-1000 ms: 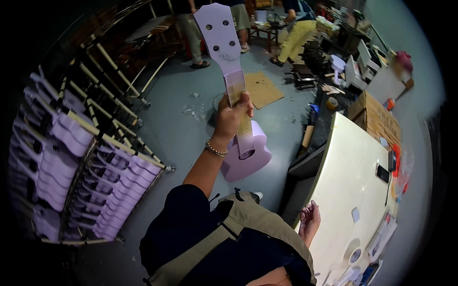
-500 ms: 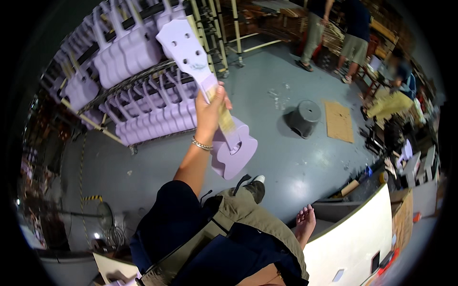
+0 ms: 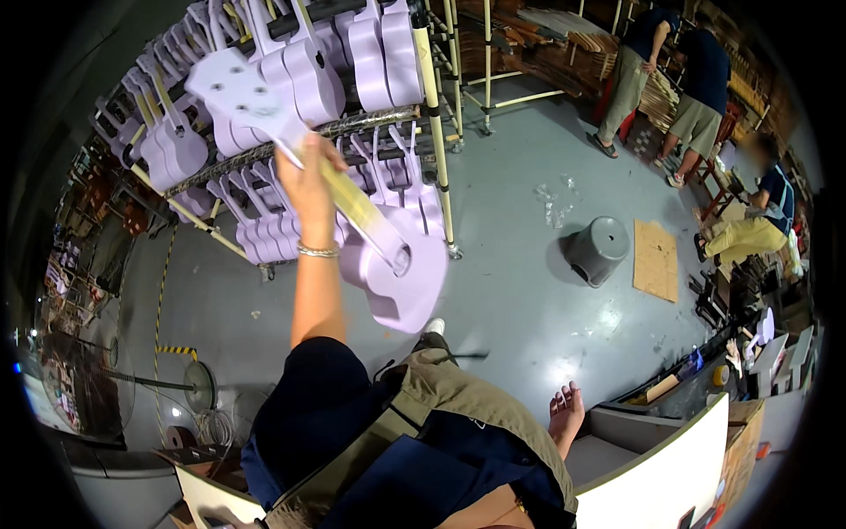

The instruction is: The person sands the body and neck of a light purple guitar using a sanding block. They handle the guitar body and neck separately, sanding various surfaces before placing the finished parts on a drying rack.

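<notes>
My left hand (image 3: 308, 185) is wrapped round the neck of a light purple ukulele (image 3: 401, 286), just below its headstock. The headstock points up and left, with several peg holes in it. A yellowish bare strip runs along the neck, and the body with its round soundhole hangs lower right, tilted over the floor. My right hand (image 3: 566, 410) is down at my right side beside a white board, its fingers apart and holding nothing. Ahead of my left hand stands a wheeled rack (image 3: 434, 115) hung with rows of similar purple ukuleles (image 3: 388, 62).
A grey stool (image 3: 598, 251) and a flat cardboard sheet (image 3: 655, 261) are on the grey floor (image 3: 511, 309) to the right. Two people stand at the far right and another sits nearer. A white panel (image 3: 652, 467) rises at my lower right, a fan (image 3: 199, 386) at the left.
My left hand has moved left with the ukulele, and its headstock now overlaps the rack. The view has shifted, showing more of the rack's right end. My right hand stays low.
</notes>
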`<move>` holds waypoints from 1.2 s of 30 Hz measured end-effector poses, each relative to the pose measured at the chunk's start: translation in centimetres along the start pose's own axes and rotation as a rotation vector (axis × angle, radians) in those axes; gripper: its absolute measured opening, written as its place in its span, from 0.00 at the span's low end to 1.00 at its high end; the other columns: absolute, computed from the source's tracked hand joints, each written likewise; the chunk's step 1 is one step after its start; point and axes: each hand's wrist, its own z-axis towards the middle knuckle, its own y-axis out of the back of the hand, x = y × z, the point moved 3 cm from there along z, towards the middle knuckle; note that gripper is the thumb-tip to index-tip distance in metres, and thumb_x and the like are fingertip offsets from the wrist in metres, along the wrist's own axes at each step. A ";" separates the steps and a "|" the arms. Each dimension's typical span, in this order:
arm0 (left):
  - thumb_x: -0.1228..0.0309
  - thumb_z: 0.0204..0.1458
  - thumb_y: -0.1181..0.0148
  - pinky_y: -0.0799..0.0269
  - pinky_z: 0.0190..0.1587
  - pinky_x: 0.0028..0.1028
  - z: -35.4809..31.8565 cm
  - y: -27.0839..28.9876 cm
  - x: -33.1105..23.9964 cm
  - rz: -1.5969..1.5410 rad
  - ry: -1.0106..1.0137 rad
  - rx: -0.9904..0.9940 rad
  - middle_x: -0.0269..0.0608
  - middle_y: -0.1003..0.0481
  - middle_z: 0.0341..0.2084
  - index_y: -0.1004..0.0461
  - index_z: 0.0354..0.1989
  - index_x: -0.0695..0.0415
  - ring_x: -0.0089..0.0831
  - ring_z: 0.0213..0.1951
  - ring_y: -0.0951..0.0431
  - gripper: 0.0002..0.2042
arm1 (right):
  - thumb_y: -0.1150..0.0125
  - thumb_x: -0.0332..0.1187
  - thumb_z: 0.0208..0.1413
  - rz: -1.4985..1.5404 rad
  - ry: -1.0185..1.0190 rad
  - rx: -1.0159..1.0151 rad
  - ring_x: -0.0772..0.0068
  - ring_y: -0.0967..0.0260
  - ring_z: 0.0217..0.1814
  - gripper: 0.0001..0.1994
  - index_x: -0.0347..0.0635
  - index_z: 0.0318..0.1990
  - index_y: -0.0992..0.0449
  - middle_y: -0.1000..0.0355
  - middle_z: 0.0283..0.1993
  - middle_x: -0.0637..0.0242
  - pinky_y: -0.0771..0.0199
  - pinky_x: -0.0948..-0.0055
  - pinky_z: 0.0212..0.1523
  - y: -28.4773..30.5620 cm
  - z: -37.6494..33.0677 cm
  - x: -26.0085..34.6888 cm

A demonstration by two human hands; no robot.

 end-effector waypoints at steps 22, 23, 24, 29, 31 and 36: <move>0.66 0.55 0.47 0.37 0.15 0.25 43.1 -3.6 13.3 0.252 -0.222 0.108 0.36 0.32 0.16 0.35 0.26 0.59 0.24 0.14 0.34 0.10 | 0.46 0.44 0.60 -0.163 -0.064 0.001 0.73 0.31 0.38 0.20 0.38 0.52 0.29 0.28 0.41 0.66 0.31 0.77 0.37 -24.3 6.3 -6.8; 0.67 0.55 0.48 0.38 0.14 0.25 44.3 -4.3 14.0 0.291 -0.226 0.120 0.36 0.33 0.14 0.36 0.25 0.58 0.24 0.13 0.35 0.11 | 0.46 0.44 0.60 -0.147 -0.052 -0.026 0.73 0.31 0.38 0.20 0.38 0.52 0.29 0.28 0.40 0.67 0.31 0.77 0.37 -23.9 6.6 -6.7; 0.66 0.55 0.48 0.38 0.13 0.26 45.3 -4.2 14.0 0.293 -0.262 0.096 0.36 0.34 0.14 0.36 0.24 0.59 0.24 0.12 0.35 0.11 | 0.46 0.44 0.60 -0.133 -0.044 -0.042 0.73 0.31 0.38 0.20 0.39 0.52 0.29 0.28 0.40 0.67 0.32 0.77 0.37 -23.7 6.8 -6.7; 0.64 0.56 0.47 0.35 0.16 0.26 51.8 -3.5 20.3 0.255 -0.222 0.104 0.36 0.33 0.14 0.35 0.28 0.59 0.24 0.14 0.33 0.11 | 0.48 0.46 0.61 -0.095 -0.013 -0.096 0.73 0.32 0.37 0.21 0.40 0.52 0.30 0.28 0.39 0.68 0.32 0.76 0.36 -23.9 7.1 -7.2; 0.62 0.56 0.47 0.33 0.24 0.29 53.6 -3.3 23.5 0.383 -0.234 0.090 0.42 0.30 0.20 0.33 0.32 0.61 0.31 0.21 0.30 0.13 | 0.49 0.51 0.61 -0.032 -0.025 -0.086 0.74 0.33 0.38 0.23 0.40 0.52 0.29 0.29 0.39 0.69 0.33 0.75 0.38 -24.0 6.9 -7.7; 0.54 0.54 0.48 0.29 0.44 0.40 55.5 -8.8 30.2 1.023 -0.421 -0.017 0.59 0.25 0.39 0.29 0.41 0.65 0.50 0.43 0.24 0.22 | 0.59 0.66 0.56 0.734 0.084 0.497 0.61 0.65 0.77 0.43 0.48 0.71 0.56 0.62 0.75 0.63 0.58 0.54 0.71 -28.6 5.2 -2.7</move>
